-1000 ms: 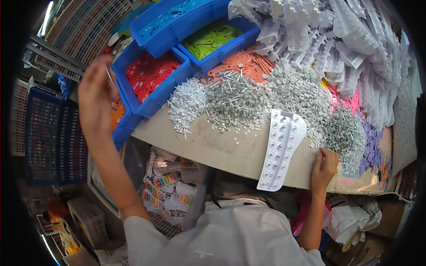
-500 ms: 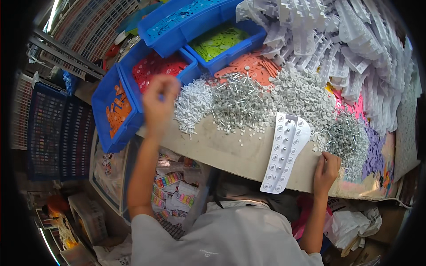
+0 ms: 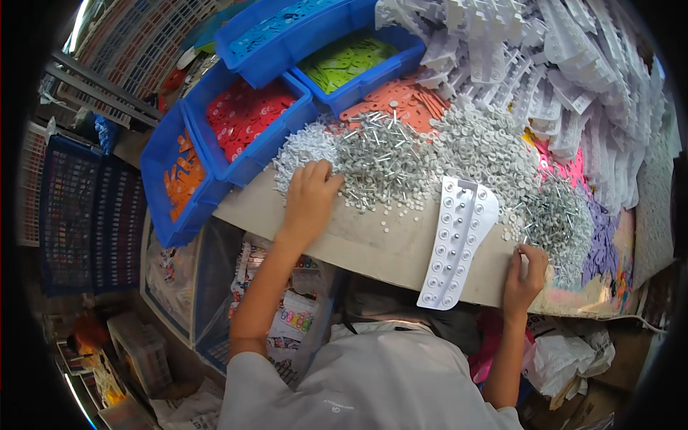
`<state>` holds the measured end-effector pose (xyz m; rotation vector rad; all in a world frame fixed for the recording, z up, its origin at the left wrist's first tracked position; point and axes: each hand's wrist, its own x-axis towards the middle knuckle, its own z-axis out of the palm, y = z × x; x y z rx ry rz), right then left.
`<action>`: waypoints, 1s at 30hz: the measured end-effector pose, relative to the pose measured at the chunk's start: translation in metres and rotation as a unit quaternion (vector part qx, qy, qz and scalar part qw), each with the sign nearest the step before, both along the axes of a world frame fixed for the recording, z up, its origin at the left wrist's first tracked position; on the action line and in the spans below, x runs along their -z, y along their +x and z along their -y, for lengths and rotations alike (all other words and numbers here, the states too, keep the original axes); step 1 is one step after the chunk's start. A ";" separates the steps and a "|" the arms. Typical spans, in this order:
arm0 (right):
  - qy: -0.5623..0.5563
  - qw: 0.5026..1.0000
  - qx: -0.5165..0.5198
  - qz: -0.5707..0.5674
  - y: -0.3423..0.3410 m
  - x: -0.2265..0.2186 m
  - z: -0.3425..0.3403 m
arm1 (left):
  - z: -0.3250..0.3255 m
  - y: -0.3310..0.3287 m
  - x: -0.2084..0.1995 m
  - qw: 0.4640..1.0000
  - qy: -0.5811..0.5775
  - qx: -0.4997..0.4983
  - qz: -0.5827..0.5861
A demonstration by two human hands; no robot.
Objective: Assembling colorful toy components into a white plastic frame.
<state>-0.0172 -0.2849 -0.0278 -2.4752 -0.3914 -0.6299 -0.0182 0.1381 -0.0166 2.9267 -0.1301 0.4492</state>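
Note:
My left hand (image 3: pixel 312 202) rests at the near edge of a heap of small white plastic pieces (image 3: pixel 301 149), its fingers curled down; what they pinch, if anything, is hidden. Beside it lies a heap of metal pins (image 3: pixel 383 161). My right hand (image 3: pixel 525 278) is at the bench edge with thumb and forefinger pinched together, just below a second heap of small metal pins (image 3: pixel 555 218). Anything between those fingertips is too small to make out. Between my hands lies a long white plastic moulding (image 3: pixel 456 244) with round sockets along both sides and metal studs down its middle channel.
Blue bins (image 3: pixel 276 136) at the far left hold red, orange, green and blue flat pieces. Coral pieces (image 3: pixel 394 100) and whitish rings (image 3: pixel 484 143) are heaped mid-bench. White mouldings (image 3: pixel 573 86) are stacked high at far right. Purple pieces (image 3: pixel 600 240) lie at right.
My left hand has come down and to the right, from over the red bin to the edge of the small white pieces. My right hand stays in nearly the same place.

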 end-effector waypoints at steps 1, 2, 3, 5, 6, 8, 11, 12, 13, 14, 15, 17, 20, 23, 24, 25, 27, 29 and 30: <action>0.041 0.999 0.014 -0.013 -0.002 0.004 -0.002 | -0.001 0.003 -0.001 0.999 0.024 0.006 -0.020; 0.080 0.996 0.029 -0.027 -0.006 0.006 -0.004 | -0.006 0.005 0.000 0.999 0.017 0.014 -0.023; 0.118 0.991 0.030 -0.053 -0.010 0.004 -0.009 | -0.013 0.006 0.002 0.999 0.034 0.034 -0.011; 0.169 0.979 0.023 -0.110 -0.019 -0.006 -0.023 | -0.018 0.006 0.007 0.997 0.042 0.064 -0.002; 0.141 0.985 -0.008 -0.100 -0.019 -0.014 -0.032 | -0.020 0.005 0.010 0.996 0.029 0.041 0.069; 0.114 0.989 -0.061 -0.077 -0.020 -0.027 -0.049 | -0.015 0.006 0.008 0.990 0.011 0.020 0.136; 0.137 0.978 -0.099 -0.122 -0.026 -0.038 -0.065 | -0.008 0.008 -0.002 0.962 -0.141 -0.062 0.223; 0.150 0.973 -0.102 -0.139 -0.030 -0.039 -0.067 | -0.008 0.008 -0.002 0.931 -0.282 -0.092 0.212; 0.149 0.973 -0.102 -0.141 -0.032 -0.040 -0.068 | -0.008 0.007 -0.002 0.880 -0.416 -0.121 0.197; 0.162 0.969 -0.112 -0.153 -0.034 -0.041 -0.069 | -0.002 0.005 -0.009 0.855 -0.469 -0.099 0.198; 0.173 0.964 -0.119 -0.165 -0.036 -0.042 -0.070 | 0.006 0.003 -0.015 0.855 -0.470 -0.100 0.196; 0.196 0.954 -0.124 -0.192 -0.041 -0.042 -0.071 | 0.024 -0.006 -0.025 0.895 -0.408 -0.075 0.164; 0.206 0.943 -0.143 -0.218 -0.045 -0.040 -0.075 | 0.043 -0.015 -0.029 0.953 -0.253 0.003 0.166; 0.189 0.945 -0.153 -0.220 -0.047 -0.036 -0.079 | 0.034 -0.007 -0.020 0.942 -0.295 -0.080 0.139; 0.184 0.946 -0.149 -0.222 -0.047 -0.035 -0.080 | 0.029 -0.003 -0.017 0.929 -0.329 -0.116 0.124; 0.184 0.946 -0.149 -0.222 -0.047 -0.035 -0.079 | 0.027 -0.005 -0.017 0.929 -0.329 -0.116 0.124; 0.124 0.958 -0.183 -0.182 -0.044 -0.035 -0.079 | 0.023 -0.009 -0.018 0.890 -0.416 -0.156 0.101; 0.107 0.958 -0.198 -0.181 -0.043 -0.036 -0.077 | 0.032 -0.017 -0.024 0.864 -0.471 -0.148 0.100; 0.088 0.957 -0.210 -0.179 -0.042 -0.036 -0.077 | 0.040 -0.021 -0.028 0.860 -0.494 -0.111 0.068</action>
